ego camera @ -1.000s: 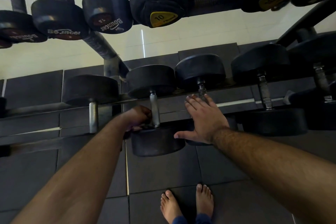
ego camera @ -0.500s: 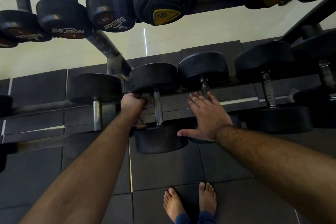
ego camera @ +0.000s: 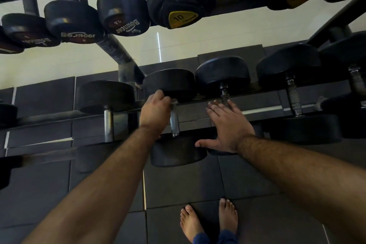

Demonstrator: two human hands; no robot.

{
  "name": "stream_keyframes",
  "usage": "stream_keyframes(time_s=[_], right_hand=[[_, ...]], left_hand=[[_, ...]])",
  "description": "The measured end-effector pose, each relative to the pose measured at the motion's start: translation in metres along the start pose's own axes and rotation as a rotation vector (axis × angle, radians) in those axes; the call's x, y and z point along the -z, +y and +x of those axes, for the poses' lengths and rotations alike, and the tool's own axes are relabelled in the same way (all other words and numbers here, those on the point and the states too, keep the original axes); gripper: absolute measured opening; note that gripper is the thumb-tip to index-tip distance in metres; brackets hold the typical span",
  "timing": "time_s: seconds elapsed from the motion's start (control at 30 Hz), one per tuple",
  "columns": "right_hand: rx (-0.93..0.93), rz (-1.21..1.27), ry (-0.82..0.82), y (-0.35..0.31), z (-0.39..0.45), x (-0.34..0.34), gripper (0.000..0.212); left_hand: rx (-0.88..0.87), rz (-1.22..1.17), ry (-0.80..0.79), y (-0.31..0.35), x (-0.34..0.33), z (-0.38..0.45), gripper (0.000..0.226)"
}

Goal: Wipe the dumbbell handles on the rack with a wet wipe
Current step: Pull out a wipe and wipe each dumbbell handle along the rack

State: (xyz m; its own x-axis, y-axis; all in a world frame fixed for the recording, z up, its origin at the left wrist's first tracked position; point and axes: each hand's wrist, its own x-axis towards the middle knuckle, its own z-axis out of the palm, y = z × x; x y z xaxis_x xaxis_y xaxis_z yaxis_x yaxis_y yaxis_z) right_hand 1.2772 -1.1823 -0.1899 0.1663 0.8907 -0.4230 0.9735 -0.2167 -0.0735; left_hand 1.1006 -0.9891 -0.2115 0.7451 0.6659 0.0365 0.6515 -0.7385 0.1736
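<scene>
Rubber floor tiles (ego camera: 247,180), dark and square, fill the lower half of the frame, meeting a pale wall (ego camera: 227,33) above. Across the whole width runs the dumbbell rack (ego camera: 263,109): an upper tier of black dumbbells along the top edge, one with a yellow "10" label (ego camera: 181,18), and a lower tier across the middle. On that lower tier, just left of centre, sits the dumbbell (ego camera: 174,113) being worked on, its metal handle (ego camera: 175,123) upright between two black heads. The left hand (ego camera: 155,113) is curled round the upper end of that handle, just under the far head; a small pale scrap that may be the wet wipe (ego camera: 174,101) shows at its fingertips, though too little is visible to be sure. The right hand (ego camera: 227,127) lies flat, fingers straight and spread, over the neighbouring dumbbell (ego camera: 222,79) to the right, thumb pointing left. Bare feet (ego camera: 210,220) stand at the bottom centre.
</scene>
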Motion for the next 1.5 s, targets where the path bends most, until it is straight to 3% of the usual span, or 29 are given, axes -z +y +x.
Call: stream_keyframes(time_s=[0.13,0.17,0.2,0.27,0.37,0.4,0.53,0.6,0.7,0.8,0.83,0.97,1.13,1.3,1.5], right_hand=[[-0.009,0.004,0.013,0.001,0.000,0.000,0.148],[-0.009,0.002,0.018,0.000,0.000,0.000,0.148],[-0.008,0.002,0.026,-0.001,-0.001,0.000,0.147],[-0.006,0.006,0.029,-0.001,-0.002,0.000,0.144],[-0.003,0.010,0.032,-0.003,-0.002,0.001,0.142],[0.002,0.016,0.035,-0.005,-0.001,0.002,0.142],[0.016,0.072,0.070,-0.001,-0.004,0.001,0.143],[0.053,0.141,0.113,0.005,-0.005,0.001,0.144],[0.069,0.226,0.168,0.023,-0.016,0.001,0.144],[-0.058,0.107,0.101,0.069,-0.040,0.004,0.143],[-0.117,0.067,0.065,0.092,-0.049,0.006,0.144],[-0.292,0.005,-0.048,0.185,-0.079,0.014,0.147],[-0.342,0.150,-0.226,0.219,-0.087,0.006,0.152],[-0.309,0.176,-0.091,0.219,-0.082,-0.003,0.152],[-0.308,0.177,-0.011,0.220,-0.082,-0.009,0.145]], left_hand=[[-0.320,0.031,-0.665,-0.013,0.015,-0.009,0.023],[-0.331,-0.008,-0.743,-0.016,0.022,-0.011,0.024],[-0.296,-0.075,-0.719,-0.016,0.027,-0.013,0.022],[-0.163,-0.224,-0.482,-0.016,0.030,-0.006,0.016],[0.017,-0.118,-0.182,-0.005,0.027,0.006,0.016],[0.039,-0.070,-0.211,0.000,0.024,0.007,0.017],[0.039,-0.058,-0.590,0.023,0.024,-0.009,0.015],[0.107,-0.107,-0.517,0.033,0.033,-0.016,0.008],[0.247,-0.247,-0.240,0.067,0.050,-0.022,0.038],[0.314,-0.401,-0.100,0.120,0.063,-0.020,0.009],[0.316,-0.404,-0.086,0.135,0.064,-0.018,0.008],[0.276,-0.329,-0.109,0.187,0.050,-0.009,0.017],[0.358,-0.279,-0.082,0.222,0.017,0.001,0.030],[0.183,0.030,-0.092,0.223,-0.014,0.038,0.029],[-0.077,0.157,-0.271,0.212,-0.041,0.055,0.027]])
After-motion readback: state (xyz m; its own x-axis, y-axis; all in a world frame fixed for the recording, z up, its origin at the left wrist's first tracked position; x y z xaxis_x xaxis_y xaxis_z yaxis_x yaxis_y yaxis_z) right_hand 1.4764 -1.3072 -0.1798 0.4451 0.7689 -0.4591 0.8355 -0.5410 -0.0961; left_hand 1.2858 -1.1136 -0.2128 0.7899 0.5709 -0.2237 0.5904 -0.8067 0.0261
